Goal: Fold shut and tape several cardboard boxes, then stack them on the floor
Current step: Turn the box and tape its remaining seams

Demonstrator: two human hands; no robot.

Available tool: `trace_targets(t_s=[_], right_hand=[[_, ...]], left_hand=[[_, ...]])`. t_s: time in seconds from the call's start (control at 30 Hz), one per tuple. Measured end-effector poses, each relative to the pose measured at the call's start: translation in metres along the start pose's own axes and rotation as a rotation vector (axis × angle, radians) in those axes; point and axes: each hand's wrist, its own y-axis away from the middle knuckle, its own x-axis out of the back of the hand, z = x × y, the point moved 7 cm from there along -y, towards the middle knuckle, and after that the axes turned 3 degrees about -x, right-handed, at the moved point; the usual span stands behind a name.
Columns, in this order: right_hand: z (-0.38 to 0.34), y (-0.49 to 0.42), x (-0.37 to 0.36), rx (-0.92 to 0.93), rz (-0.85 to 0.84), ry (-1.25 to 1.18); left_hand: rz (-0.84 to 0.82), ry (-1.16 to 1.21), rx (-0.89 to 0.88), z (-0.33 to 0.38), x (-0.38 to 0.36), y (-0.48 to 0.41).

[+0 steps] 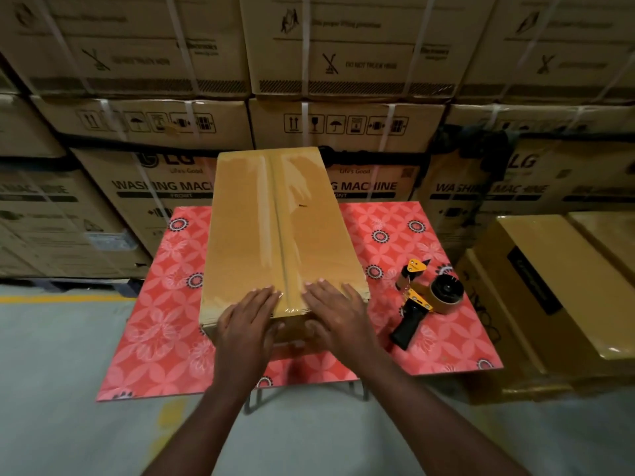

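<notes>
From the head view, a long cardboard box (275,228) lies closed on the table (154,321), which has a red flowered cover, and a strip of clear tape (280,242) runs along the box's top seam. The left hand (245,321) and the right hand (335,314) lie flat on the near end of the box on either side of the seam, fingers straight and pressing down, thumbs hanging over the near face. A tape dispenser (422,300) lies on the table just right of the box, yellowish boxes (549,286) are stacked on the floor (68,372) further right, and strapped washing machine cartons (343,63) stand behind.
</notes>
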Motion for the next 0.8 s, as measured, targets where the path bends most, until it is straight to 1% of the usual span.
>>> trace_targets(t_s=[0.07, 0.1, 0.13, 0.23, 0.27, 0.33, 0.37, 0.4, 0.43, 0.47, 0.5, 0.53, 0.57, 0.6, 0.7, 0.8], right_hand=[[0.016, 0.012, 0.005, -0.093, 0.021, 0.043], [0.029, 0.018, 0.009, -0.179, 0.022, 0.069], [0.045, 0.026, 0.011, -0.294, 0.023, 0.088], [0.103, 0.062, 0.014, -0.769, -0.02, 0.151], [0.12, 0.076, 0.014, -0.891, -0.031, 0.178], [0.148, 0.095, 0.012, -1.05, -0.048, 0.151], [0.164, 0.103, 0.008, -1.154, -0.047, 0.089], [0.18, 0.113, 0.001, -1.287, -0.042, -0.04], [0.192, 0.124, -0.006, -1.459, -0.033, -0.216], [0.208, 0.139, -0.024, -1.618, 0.002, -0.461], [0.215, 0.148, -0.039, -1.738, 0.005, -0.745], [0.22, 0.153, -0.058, -1.776, 0.002, -1.035], [0.224, 0.155, -0.069, -1.801, 0.025, -1.223], [0.229, 0.156, -0.076, -1.807, 0.032, -1.344], [0.237, 0.14, -0.076, -1.763, 0.015, -1.448], [0.243, 0.123, -0.082, -1.794, 0.034, -1.415]], left_hand=[[0.026, -0.016, -0.007, 0.001, 0.0, 0.0], [0.023, -0.023, -0.008, 0.001, -0.001, 0.001], [0.018, -0.028, -0.01, 0.002, -0.001, 0.001], [0.031, -0.03, 0.018, 0.003, -0.001, 0.002], [0.05, -0.025, 0.037, 0.003, 0.0, 0.002], [0.081, -0.015, 0.067, 0.005, 0.0, 0.0], [0.089, -0.021, 0.073, 0.005, -0.001, -0.002], [0.089, -0.035, 0.074, 0.005, -0.002, -0.004], [0.08, -0.05, 0.074, 0.005, -0.004, -0.004], [0.065, -0.056, 0.077, 0.004, -0.005, -0.003], [0.048, -0.055, 0.082, 0.003, -0.007, -0.002], [0.033, -0.056, 0.088, 0.003, -0.007, -0.001], [0.018, -0.058, 0.095, 0.003, -0.007, 0.0], [0.003, -0.058, 0.102, 0.003, -0.006, -0.001], [-0.056, -0.045, 0.135, 0.006, -0.005, -0.003], [-0.108, 0.001, 0.205, 0.004, 0.0, -0.005]])
